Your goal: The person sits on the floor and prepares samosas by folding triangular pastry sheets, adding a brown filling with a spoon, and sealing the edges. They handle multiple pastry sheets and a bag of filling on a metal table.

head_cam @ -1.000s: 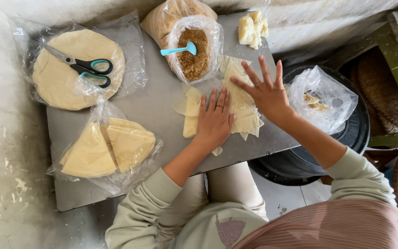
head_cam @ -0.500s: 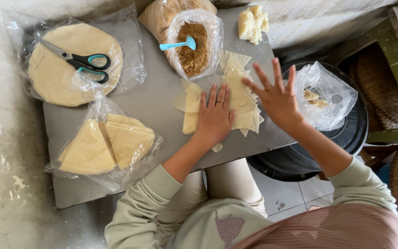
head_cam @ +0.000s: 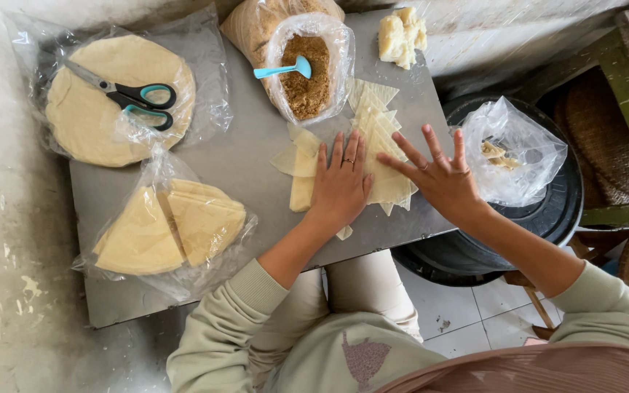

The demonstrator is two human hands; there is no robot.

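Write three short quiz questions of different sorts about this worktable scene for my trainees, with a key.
1. True or false: the scissors lie on the round sheets in a clear bag.
2. Which hand rests flat on the cut pastry pieces? A) left hand B) right hand
3. Fill in: the blue spoon sits in the bag of brown ____.

Key: 1 true; 2 A, the right hovers with fingers spread; 3 crumbs.

Scissors (head_cam: 131, 94) with teal-and-black handles lie on a bagged round dough sheet (head_cam: 103, 102) at ten o'clock, with a bag of cut wedges (head_cam: 172, 225) at eight. At twelve a teal spoon (head_cam: 283, 70) rests in a bag of brown crumbs (head_cam: 307, 76), beside a pale dough lump (head_cam: 402, 35); a clear bag (head_cam: 511, 153) sits on a black drum (head_cam: 569, 211) at three.
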